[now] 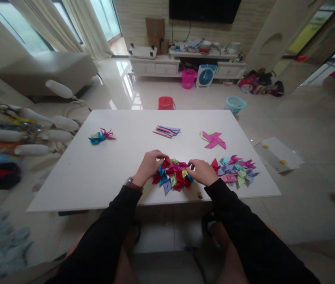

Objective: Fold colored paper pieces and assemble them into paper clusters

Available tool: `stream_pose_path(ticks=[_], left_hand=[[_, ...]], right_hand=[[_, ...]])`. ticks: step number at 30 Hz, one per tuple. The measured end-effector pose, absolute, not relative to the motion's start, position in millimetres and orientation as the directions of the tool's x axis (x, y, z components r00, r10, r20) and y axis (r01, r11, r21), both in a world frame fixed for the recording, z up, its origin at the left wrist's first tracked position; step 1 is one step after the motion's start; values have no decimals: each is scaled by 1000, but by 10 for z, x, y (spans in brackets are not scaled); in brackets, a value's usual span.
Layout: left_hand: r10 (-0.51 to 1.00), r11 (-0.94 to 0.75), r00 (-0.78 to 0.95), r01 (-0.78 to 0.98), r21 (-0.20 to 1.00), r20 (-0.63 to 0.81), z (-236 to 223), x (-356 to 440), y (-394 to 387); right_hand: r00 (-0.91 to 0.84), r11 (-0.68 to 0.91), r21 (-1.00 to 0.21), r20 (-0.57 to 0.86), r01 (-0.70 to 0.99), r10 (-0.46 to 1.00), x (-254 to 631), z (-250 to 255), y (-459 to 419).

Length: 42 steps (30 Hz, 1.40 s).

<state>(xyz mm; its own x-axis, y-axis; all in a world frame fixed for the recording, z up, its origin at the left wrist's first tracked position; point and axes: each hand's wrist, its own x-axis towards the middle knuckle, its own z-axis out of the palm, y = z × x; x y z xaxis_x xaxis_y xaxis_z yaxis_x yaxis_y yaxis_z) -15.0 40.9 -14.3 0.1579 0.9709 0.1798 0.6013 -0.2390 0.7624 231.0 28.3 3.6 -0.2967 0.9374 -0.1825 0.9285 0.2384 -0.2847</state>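
Note:
A dense heap of folded paper pieces (173, 181) in red, blue, green, yellow and purple lies near the table's front edge, between my hands. My left hand (149, 167), with a watch on the wrist, pinches a red folded paper at the heap's upper left. On the opposite side, my right hand (203, 172) has thumb and fingertips closed at the end of a magenta folded paper (179, 166). Whether both hands grip the same piece, I cannot tell. To the right is a second heap of folded papers (237, 170), mostly lilac, pink and pale green.
On the white table (73, 173), a blue and magenta paper cluster (101, 136) sits far left. Folded strips (167, 131) lie at the back middle, pink pinwheel shapes (214, 139) back right. A small brown object (200, 195) is by the front edge. Beyond stands a red bucket (166, 103).

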Motion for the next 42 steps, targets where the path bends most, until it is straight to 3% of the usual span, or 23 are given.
stream_pose_path(ticks=[9,15,25,35,42], left_hand=[[943,-329,274,692,642,188,-192,-218,310],[944,-314,302,690,652,136,-218,-205,306],[942,-312,304,647,696,139,-190,-104,305],[929,-348,320,584,733,186,-117,-63,220],[893,-436,386,615,657,231,-143,-2,201]], right_hand=[[-314,255,-301,-166,919,935,2266,60,172],[-328,284,-351,-70,892,942,2255,65,207],[-370,345,-572,77,744,926,2191,56,246],[-409,381,-536,73,753,910,2195,5,234],[-447,422,-491,74,762,892,2179,4,223]])
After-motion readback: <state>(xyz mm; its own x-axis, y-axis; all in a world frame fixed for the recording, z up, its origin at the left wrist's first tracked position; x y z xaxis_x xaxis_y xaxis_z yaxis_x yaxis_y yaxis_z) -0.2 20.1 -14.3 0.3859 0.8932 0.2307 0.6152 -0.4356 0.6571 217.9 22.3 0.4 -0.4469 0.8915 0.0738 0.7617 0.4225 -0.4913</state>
